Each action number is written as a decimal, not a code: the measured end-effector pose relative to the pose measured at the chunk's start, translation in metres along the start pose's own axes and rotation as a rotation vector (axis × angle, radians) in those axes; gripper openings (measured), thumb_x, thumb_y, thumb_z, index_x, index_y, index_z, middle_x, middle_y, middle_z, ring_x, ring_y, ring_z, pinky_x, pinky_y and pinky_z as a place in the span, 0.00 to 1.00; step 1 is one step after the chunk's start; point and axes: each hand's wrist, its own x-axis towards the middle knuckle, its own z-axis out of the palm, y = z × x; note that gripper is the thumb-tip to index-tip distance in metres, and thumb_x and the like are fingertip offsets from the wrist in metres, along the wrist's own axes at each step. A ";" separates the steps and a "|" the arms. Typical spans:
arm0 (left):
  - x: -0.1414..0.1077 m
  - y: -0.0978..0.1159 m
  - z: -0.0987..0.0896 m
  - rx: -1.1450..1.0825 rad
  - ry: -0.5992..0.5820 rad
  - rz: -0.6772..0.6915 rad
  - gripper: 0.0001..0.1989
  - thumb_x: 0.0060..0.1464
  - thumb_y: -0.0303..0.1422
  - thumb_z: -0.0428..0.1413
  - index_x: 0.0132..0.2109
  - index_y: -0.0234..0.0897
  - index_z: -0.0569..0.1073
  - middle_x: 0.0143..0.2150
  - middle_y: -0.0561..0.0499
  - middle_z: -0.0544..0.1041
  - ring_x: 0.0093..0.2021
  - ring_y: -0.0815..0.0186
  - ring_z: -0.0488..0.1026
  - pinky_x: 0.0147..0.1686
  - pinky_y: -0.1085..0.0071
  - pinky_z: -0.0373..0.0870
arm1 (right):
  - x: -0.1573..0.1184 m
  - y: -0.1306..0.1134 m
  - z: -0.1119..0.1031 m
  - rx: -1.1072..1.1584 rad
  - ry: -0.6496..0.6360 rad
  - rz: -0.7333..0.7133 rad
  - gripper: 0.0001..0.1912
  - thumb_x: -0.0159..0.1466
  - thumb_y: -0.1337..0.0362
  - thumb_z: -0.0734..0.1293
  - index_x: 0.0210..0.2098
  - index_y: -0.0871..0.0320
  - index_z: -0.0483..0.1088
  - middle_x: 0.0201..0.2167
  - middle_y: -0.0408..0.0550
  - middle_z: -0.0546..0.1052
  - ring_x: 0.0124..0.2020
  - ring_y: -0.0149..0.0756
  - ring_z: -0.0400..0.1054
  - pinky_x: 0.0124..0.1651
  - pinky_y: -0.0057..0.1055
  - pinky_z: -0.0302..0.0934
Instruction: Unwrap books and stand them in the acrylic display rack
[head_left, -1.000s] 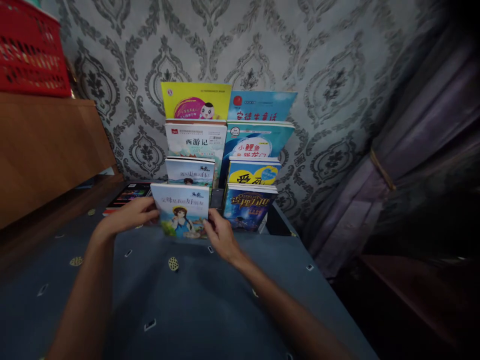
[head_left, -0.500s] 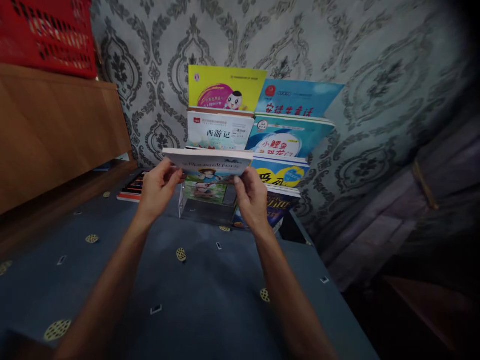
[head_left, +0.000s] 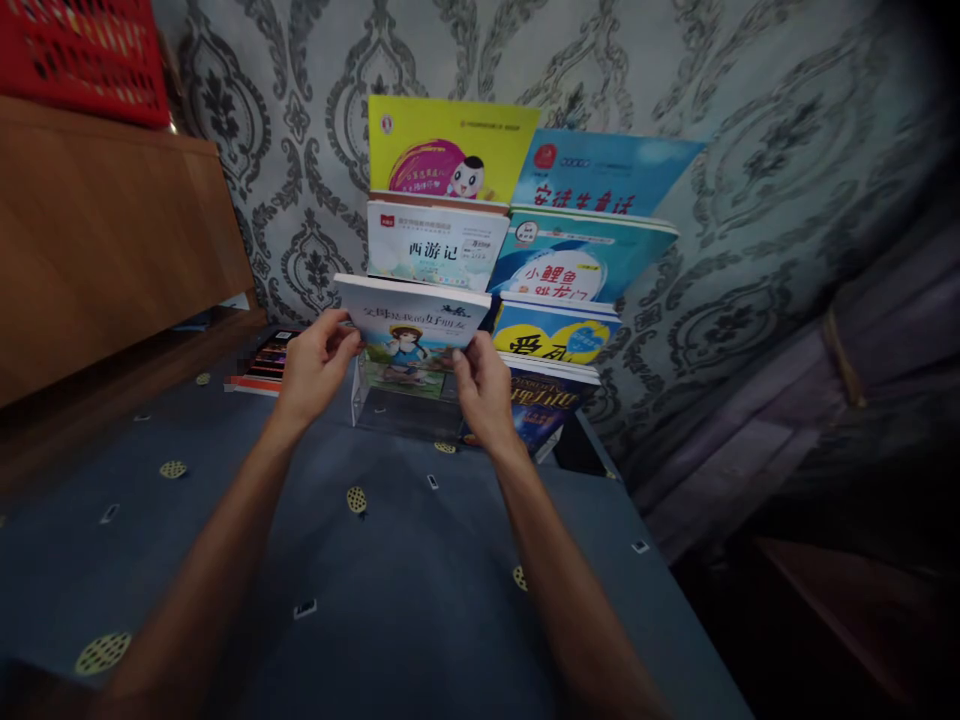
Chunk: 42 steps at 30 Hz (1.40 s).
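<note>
A white-topped picture book [head_left: 409, 325] with a cartoon child in a hat on its cover is held between my two hands at its side edges. My left hand [head_left: 319, 365] pinches its left edge, and my right hand [head_left: 484, 385] grips the right edge. The book leans back at the third tier of a clear stepped book rack [head_left: 405, 412], above its bare front step. Behind it stand a white book [head_left: 431, 245] and a yellow book [head_left: 450, 150]. In the right column are two blue books, a yellow-and-blue book [head_left: 555, 332] and a dark blue book [head_left: 544, 400].
A few books [head_left: 262, 365] lie flat left of the rack. A wooden cabinet [head_left: 112, 260] with a red basket [head_left: 86, 60] on top stands at the left. Patterned blue cloth [head_left: 405, 600] covers the surface; a curtain [head_left: 795, 400] hangs at the right.
The book has tilted back and dropped slightly, so its front cover now shows more fully. Both hands still hold its sides. The camera view has shifted a little.
</note>
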 end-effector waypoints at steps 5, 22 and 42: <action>0.000 -0.006 0.004 0.024 0.012 0.000 0.23 0.58 0.45 0.56 0.55 0.36 0.72 0.43 0.46 0.82 0.43 0.59 0.81 0.46 0.65 0.77 | 0.000 0.002 0.001 -0.028 0.000 0.014 0.09 0.73 0.57 0.56 0.47 0.51 0.63 0.39 0.48 0.74 0.41 0.41 0.71 0.46 0.42 0.71; 0.004 0.011 0.016 0.147 0.009 0.156 0.38 0.61 0.36 0.55 0.74 0.43 0.49 0.69 0.41 0.66 0.58 0.56 0.75 0.55 0.61 0.74 | 0.002 0.010 0.001 -0.298 -0.036 0.009 0.18 0.69 0.67 0.55 0.57 0.57 0.63 0.46 0.59 0.72 0.47 0.49 0.68 0.52 0.51 0.66; 0.042 0.015 0.005 0.653 -0.164 0.192 0.34 0.64 0.30 0.46 0.74 0.43 0.49 0.47 0.47 0.81 0.45 0.58 0.78 0.53 0.59 0.72 | 0.009 -0.014 0.000 -0.487 -0.306 0.277 0.28 0.69 0.67 0.54 0.67 0.73 0.55 0.48 0.70 0.79 0.45 0.56 0.76 0.51 0.51 0.67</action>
